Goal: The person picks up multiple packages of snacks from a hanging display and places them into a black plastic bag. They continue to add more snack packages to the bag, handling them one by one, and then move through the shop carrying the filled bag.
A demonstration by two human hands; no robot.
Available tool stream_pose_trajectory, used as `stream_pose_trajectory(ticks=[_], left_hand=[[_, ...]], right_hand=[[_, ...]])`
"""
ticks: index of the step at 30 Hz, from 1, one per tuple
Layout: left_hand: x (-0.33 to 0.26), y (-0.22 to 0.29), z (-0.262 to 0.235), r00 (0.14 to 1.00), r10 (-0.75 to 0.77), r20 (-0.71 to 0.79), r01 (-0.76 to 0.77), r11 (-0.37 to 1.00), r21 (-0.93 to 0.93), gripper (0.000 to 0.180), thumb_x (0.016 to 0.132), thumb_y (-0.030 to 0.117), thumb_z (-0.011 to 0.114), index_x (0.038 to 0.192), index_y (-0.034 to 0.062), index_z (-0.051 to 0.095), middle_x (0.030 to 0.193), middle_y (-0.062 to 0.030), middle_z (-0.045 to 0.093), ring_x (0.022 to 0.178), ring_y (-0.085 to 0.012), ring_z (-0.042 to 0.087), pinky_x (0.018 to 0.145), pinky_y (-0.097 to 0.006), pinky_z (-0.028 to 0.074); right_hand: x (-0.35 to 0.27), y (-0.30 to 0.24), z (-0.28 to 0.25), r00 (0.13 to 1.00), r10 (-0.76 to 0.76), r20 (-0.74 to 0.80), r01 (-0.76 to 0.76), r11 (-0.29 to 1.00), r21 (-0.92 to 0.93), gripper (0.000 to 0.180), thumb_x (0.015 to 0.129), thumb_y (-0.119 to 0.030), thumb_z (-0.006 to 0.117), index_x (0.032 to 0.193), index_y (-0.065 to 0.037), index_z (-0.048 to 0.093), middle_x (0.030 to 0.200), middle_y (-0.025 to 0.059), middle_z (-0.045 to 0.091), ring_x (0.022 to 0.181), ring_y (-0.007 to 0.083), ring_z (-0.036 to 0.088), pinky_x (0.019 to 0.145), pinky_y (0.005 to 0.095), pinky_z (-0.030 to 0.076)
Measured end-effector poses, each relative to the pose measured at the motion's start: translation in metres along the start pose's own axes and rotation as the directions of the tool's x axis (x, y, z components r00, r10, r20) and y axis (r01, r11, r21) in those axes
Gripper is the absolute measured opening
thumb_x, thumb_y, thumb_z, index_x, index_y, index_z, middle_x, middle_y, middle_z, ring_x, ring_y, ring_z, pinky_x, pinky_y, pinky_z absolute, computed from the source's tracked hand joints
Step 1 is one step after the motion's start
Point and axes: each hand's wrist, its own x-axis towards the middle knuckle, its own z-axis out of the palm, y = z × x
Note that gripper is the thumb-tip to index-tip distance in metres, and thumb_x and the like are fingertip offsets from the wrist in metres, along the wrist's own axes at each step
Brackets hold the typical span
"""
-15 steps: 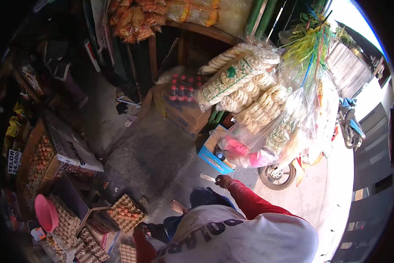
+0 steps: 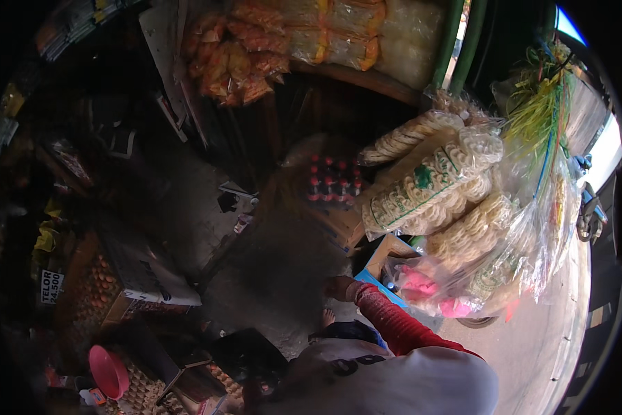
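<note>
My right hand [image 2: 339, 288], at the end of a red sleeve, reaches forward over the dark floor, just left of a blue-edged cardboard box [image 2: 386, 266]. Its fingers look curled; whatever they hold, if anything, is hidden in shadow. I cannot see my left hand. A black, bag-like shape [image 2: 250, 356] lies low on my left side, near egg trays [image 2: 145, 380] and a bare foot [image 2: 328, 317]. Clear bags of pale ring-shaped crackers [image 2: 432, 181] hang beyond the box, with pink items [image 2: 418, 282] at their lower end.
Bottles with red caps [image 2: 333, 181] stand on a carton ahead. Eggs [image 2: 96, 283] fill a crate at left, beside a large box [image 2: 148, 266]. A pink basin [image 2: 109, 372] sits at lower left. Orange snack bags [image 2: 238, 59] line a shelf at the far side.
The view has shifted, and the scene sits farther right and lower. My right hand has drawn in; the pale strip it held no longer shows. My left arm has gone from sight.
</note>
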Motion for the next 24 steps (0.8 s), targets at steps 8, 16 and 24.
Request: stream_pose_trajectory(ticks=[8, 16, 24], left_hand=[[0.008, 0.052, -0.021, 0.987, -0.022, -0.157, 0.034, 0.997, 0.072, 0.024, 0.090, 0.026, 0.052, 0.091, 0.0018, 0.053, 0.060, -0.0122, 0.053, 0.044, -0.0243, 0.051, 0.043, -0.038, 0.046], [0.095, 0.204, 0.023, 0.973, 0.154, 0.174, -0.171, 0.981, 0.092, 0.024, 0.096, 0.029, 0.048, 0.098, 0.0056, 0.056, 0.066, -0.0107, 0.057, 0.048, -0.0207, 0.053, 0.047, -0.034, 0.045], [0.175, 0.322, 0.059, 0.968, 0.088, 0.234, -0.170, 0.918, 0.358, 0.030, 0.094, 0.030, 0.051, 0.108, 0.0043, 0.057, 0.069, -0.0132, 0.058, 0.044, -0.0218, 0.052, 0.040, -0.037, 0.045]], right_hand=[[0.032, -0.136, -0.182, 0.866, -0.422, -0.267, 0.366, 0.900, -0.236, 0.049, 0.091, -0.036, 0.058, 0.132, -0.009, 0.055, 0.115, 0.0197, 0.066, 0.106, 0.0359, 0.063, 0.097, 0.0430, 0.048], [0.033, -0.149, -0.371, 0.851, -0.074, -0.520, -0.027, 0.982, -0.184, 0.043, 0.084, -0.029, 0.067, 0.117, -0.002, 0.063, 0.110, 0.0201, 0.068, 0.106, 0.0331, 0.065, 0.093, 0.0394, 0.050], [0.027, -0.031, -0.432, 0.426, 0.571, -0.702, -0.889, 0.408, -0.207, 0.057, 0.086, -0.056, 0.058, 0.121, -0.013, 0.066, 0.129, 0.0127, 0.061, 0.120, 0.0302, 0.057, 0.101, 0.0463, 0.042]])
